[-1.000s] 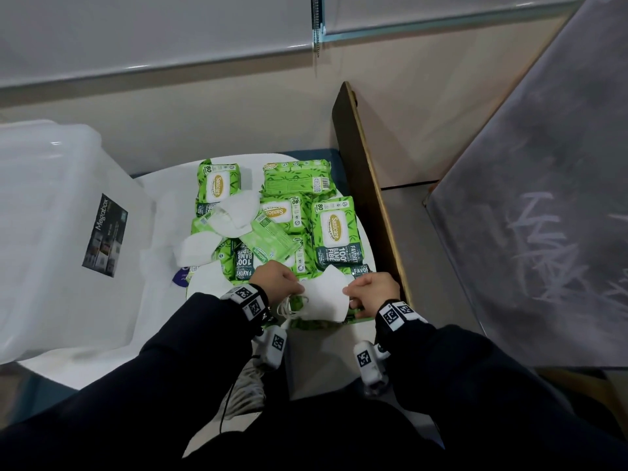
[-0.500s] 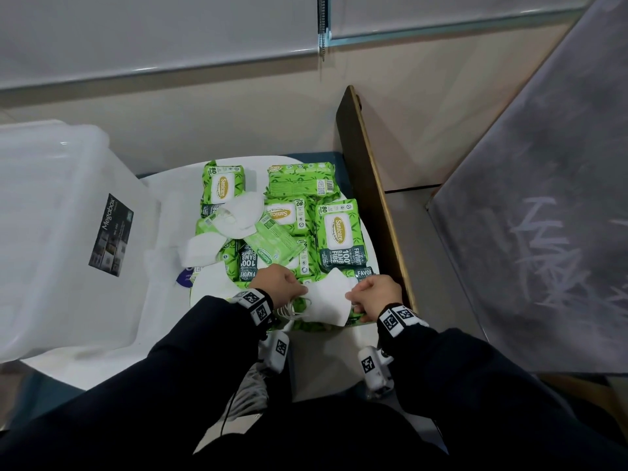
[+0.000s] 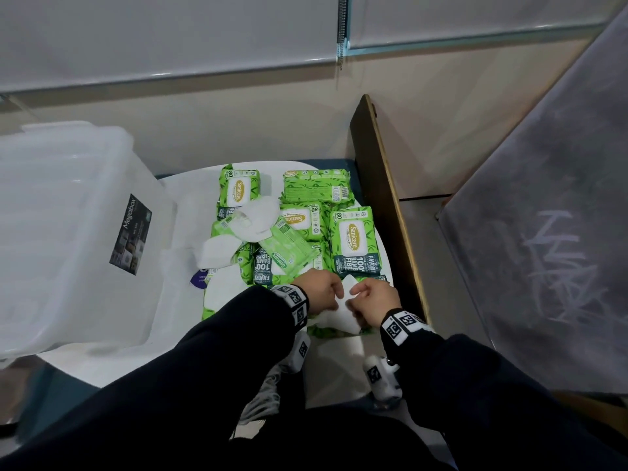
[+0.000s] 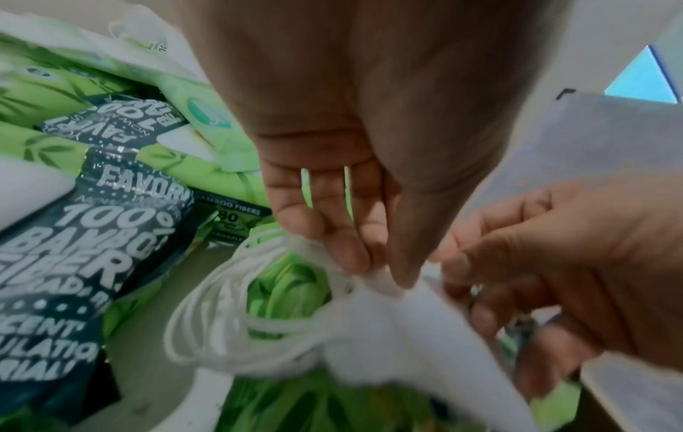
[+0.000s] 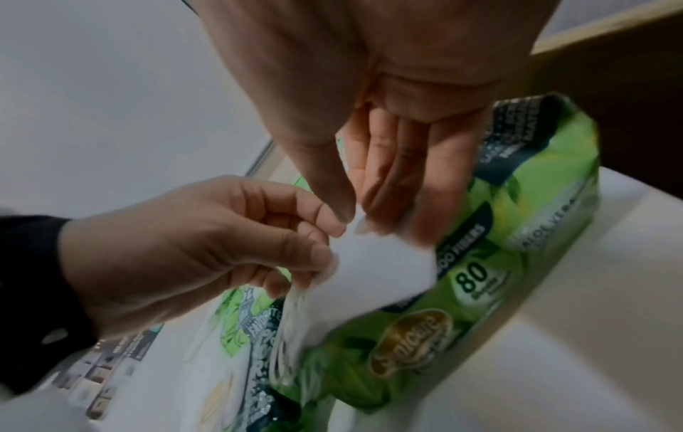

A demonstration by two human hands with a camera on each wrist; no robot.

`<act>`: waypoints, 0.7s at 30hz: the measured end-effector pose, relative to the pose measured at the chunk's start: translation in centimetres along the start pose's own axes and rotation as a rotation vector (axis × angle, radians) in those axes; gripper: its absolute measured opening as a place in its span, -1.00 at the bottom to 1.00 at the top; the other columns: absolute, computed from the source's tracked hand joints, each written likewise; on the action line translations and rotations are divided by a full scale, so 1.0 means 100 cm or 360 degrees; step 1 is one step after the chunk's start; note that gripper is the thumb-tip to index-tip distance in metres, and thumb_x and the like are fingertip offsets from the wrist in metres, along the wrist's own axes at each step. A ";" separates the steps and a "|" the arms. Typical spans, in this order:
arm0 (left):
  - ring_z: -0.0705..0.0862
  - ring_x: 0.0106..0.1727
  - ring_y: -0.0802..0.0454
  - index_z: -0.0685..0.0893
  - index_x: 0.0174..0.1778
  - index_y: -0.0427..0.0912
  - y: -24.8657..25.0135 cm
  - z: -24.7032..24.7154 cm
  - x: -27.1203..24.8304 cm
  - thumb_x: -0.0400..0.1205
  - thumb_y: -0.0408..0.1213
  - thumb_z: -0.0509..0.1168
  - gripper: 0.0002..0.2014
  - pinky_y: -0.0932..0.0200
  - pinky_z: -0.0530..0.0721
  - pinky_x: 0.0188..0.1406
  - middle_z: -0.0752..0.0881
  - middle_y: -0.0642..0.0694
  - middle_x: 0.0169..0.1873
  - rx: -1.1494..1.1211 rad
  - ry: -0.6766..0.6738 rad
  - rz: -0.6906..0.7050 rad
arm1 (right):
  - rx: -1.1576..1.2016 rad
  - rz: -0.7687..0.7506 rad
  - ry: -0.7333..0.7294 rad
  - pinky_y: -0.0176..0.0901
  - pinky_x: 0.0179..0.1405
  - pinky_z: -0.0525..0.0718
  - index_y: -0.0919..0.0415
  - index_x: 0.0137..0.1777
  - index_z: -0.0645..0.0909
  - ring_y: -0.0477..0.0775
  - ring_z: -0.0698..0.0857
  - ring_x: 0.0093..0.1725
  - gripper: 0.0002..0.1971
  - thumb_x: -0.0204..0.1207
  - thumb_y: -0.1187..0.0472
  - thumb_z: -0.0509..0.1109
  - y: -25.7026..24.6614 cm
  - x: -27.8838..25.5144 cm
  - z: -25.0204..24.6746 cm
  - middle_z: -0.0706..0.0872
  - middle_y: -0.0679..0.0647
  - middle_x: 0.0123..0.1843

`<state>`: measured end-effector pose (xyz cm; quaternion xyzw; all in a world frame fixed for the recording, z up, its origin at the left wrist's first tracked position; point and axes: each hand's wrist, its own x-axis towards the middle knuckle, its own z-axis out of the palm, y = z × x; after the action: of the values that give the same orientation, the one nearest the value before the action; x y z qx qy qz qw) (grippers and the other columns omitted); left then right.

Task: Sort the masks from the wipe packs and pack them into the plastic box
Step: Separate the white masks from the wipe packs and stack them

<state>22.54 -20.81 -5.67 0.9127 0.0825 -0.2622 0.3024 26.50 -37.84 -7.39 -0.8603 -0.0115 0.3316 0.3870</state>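
Both hands hold one white mask (image 3: 343, 307) above the green wipe packs (image 3: 355, 241) at the near edge of the pile. My left hand (image 3: 319, 292) pinches its left end, where the ear loops (image 4: 221, 315) bunch and hang. My right hand (image 3: 370, 297) pinches the mask's (image 5: 373, 274) upper edge between thumb and fingers. More white masks (image 3: 255, 220) lie on the packs at the pile's left side. The clear plastic box (image 3: 68, 232) stands on the left.
The pile sits on a white round table (image 3: 190, 195). A dark wooden panel (image 3: 384, 195) stands upright along the table's right side. A grey board (image 3: 543, 232) leans further right. My knees and shoes are below the table's near edge.
My two hands have come closer together, so the mask between them is folded or bunched narrower than before. The pile and the box have not moved.
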 end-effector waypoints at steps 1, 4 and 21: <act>0.75 -0.06 0.03 0.83 0.02 -0.01 -0.003 -0.006 -0.002 0.52 -0.26 0.53 -0.82 0.14 0.73 -0.04 0.78 0.06 -0.16 -0.0098 0.0020 0.0009 | 0.0051 0.0018 -0.0023 0.01 -0.41 0.81 0.13 -0.11 0.73 0.12 0.79 -0.43 -0.86 0.39 0.28 0.62 -0.002 0.001 0.000 0.81 0.12 -0.32; 0.78 -0.16 0.14 0.86 -0.11 -0.01 -0.030 -0.029 -0.017 0.51 -0.20 0.55 -0.93 0.15 0.77 -0.05 0.80 0.15 -0.26 -0.0420 0.0323 -0.0068 | 0.0102 -0.0043 -0.0004 -0.09 -0.59 0.69 0.19 -0.11 0.74 0.11 0.72 -0.50 -0.96 0.48 0.27 0.54 -0.019 0.000 0.000 0.80 0.21 -0.25; 0.68 0.06 -0.13 0.56 -0.03 0.01 -0.232 -0.048 -0.085 0.46 -0.07 0.64 -0.63 0.13 0.55 -0.09 0.71 -0.06 -0.01 -0.0787 0.0697 -0.0896 | -0.1396 -0.0889 -0.0039 0.15 0.40 0.54 0.07 0.63 0.39 0.27 0.50 0.46 -0.38 0.59 0.04 0.44 -0.195 0.078 0.158 0.51 0.14 0.50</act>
<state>10.21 0.72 -9.75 0.7888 0.4507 -0.1068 0.4041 28.06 -11.66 -6.19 -0.9018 -0.3830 0.1895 0.0638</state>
